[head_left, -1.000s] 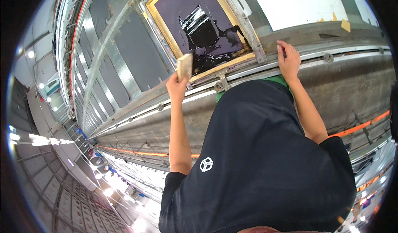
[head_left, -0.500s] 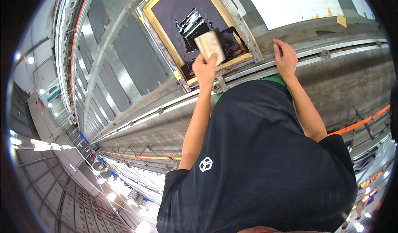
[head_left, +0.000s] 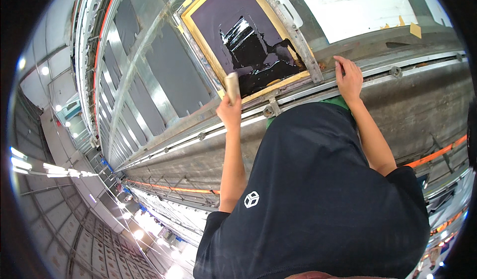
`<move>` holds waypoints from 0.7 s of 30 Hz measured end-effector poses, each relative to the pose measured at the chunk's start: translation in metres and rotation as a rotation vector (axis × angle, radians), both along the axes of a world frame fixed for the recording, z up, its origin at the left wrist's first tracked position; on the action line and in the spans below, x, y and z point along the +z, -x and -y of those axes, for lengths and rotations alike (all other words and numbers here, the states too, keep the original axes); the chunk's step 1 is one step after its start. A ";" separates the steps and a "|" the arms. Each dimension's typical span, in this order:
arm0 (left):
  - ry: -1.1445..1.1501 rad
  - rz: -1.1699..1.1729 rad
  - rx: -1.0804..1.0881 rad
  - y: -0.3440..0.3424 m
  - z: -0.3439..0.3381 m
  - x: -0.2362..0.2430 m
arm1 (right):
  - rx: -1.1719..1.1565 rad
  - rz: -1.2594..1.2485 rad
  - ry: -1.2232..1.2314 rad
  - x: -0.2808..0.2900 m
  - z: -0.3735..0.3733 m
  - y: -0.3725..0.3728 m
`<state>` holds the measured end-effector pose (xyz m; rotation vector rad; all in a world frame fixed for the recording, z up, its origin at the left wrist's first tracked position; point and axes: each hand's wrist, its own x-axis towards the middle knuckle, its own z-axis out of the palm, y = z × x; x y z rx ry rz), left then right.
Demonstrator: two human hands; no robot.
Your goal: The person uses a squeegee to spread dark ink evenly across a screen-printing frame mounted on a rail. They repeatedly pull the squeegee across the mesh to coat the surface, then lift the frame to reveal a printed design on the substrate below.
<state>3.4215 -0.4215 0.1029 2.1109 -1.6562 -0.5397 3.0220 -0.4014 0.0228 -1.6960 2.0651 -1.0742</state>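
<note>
My left hand (head_left: 229,114) is closed round a small tan squeegee (head_left: 232,86), seen nearly edge-on. The squeegee is over the near left corner of a screen-printing frame (head_left: 208,58) with yellow-taped edges; whether it touches the frame I cannot tell. Wet black ink (head_left: 248,53) covers part of the dark purple mesh (head_left: 213,18) and is pooled along its near edge. To the right of the frame, my right hand (head_left: 351,80) is at the table's near edge with its fingers apart, holding nothing.
A white sheet (head_left: 353,5) lies right of the frame, with a scrap of yellow tape (head_left: 415,30) by its near edge. Grey fabric panels (head_left: 171,68) lie in a row on the long table to the left. A metal rail (head_left: 318,91) with clamps runs along the near edge.
My left hand has moved the squeegee left and toward me, off the inked middle of the mesh, and turned it edge-on. My right hand has stayed at the table edge.
</note>
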 end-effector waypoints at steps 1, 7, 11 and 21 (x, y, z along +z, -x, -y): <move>0.041 0.079 -0.072 0.010 -0.006 -0.007 | 0.001 -0.006 0.006 0.001 0.001 0.001; 0.082 0.172 -0.406 0.074 0.008 -0.008 | 0.023 -0.053 -0.028 -0.003 0.001 0.001; 0.084 0.134 -0.325 0.122 0.046 -0.015 | 0.014 -0.031 -0.016 0.001 0.000 0.001; 0.093 0.209 -0.944 0.075 0.065 0.000 | -0.009 -0.017 0.002 0.000 0.004 0.000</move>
